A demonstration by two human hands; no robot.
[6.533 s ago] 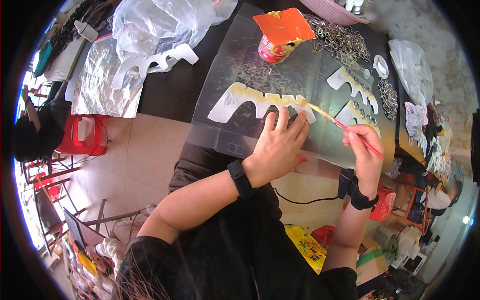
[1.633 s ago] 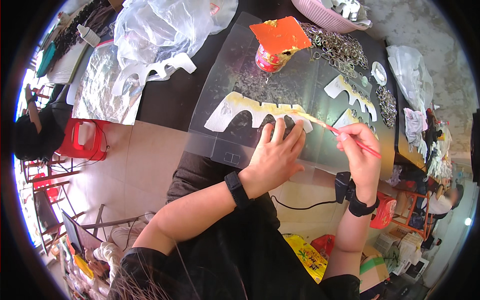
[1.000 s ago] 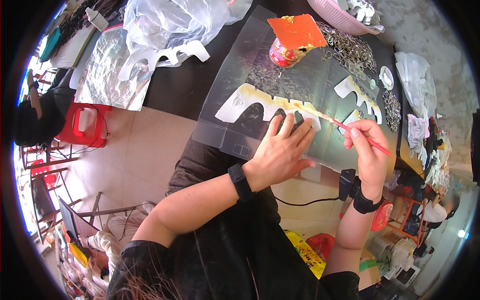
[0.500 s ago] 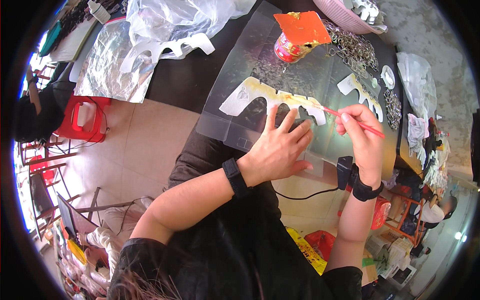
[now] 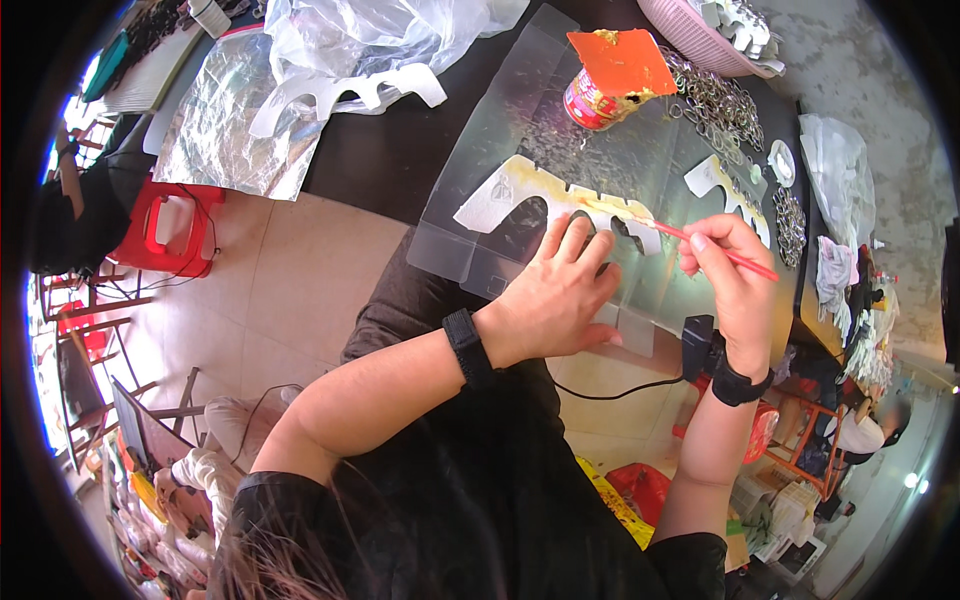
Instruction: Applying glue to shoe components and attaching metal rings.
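While the left hand (image 5: 550, 305) rests its fingertips on a white scalloped piece (image 5: 515, 190), its grip is apart, fingers slightly spread, nothing clamped. Head view, can (image 5: 590, 105) as landmark. Piece lies flat on a clear plastic sheet (image 5: 500, 130), near the can, on its wearer side. Thin, matte, paper- or felt-like; arched cutouts on lower edge, short slits along upper edge, yellowish glossy smear along that edge. Right hand (image 5: 738, 300), right of the can and wearer side: grip together, clamped on a slim red brush (image 5: 680, 234), brush tip at the smear near the piece's right end.

Labels: can has a red-and-yellow printed wrap, lettering too small to make out. Orange square board (image 5: 620, 62) tilted on top of it, yellow paste crusted at edges.

Right of can: heap of shiny metal rings (image 5: 725, 110), and further wearer side a second white piece (image 5: 712, 178) with rings along its smeared edge. Beyond can, to the right: pink woven-look basket (image 5: 690, 35) of white pieces.

Left of can: crinkled silvery bag (image 5: 240, 140), another scalloped piece (image 5: 300, 100) partly on it, cloudy plastic bag (image 5: 380, 40) just beyond. Surface (image 5: 380, 165) is dark and smooth.
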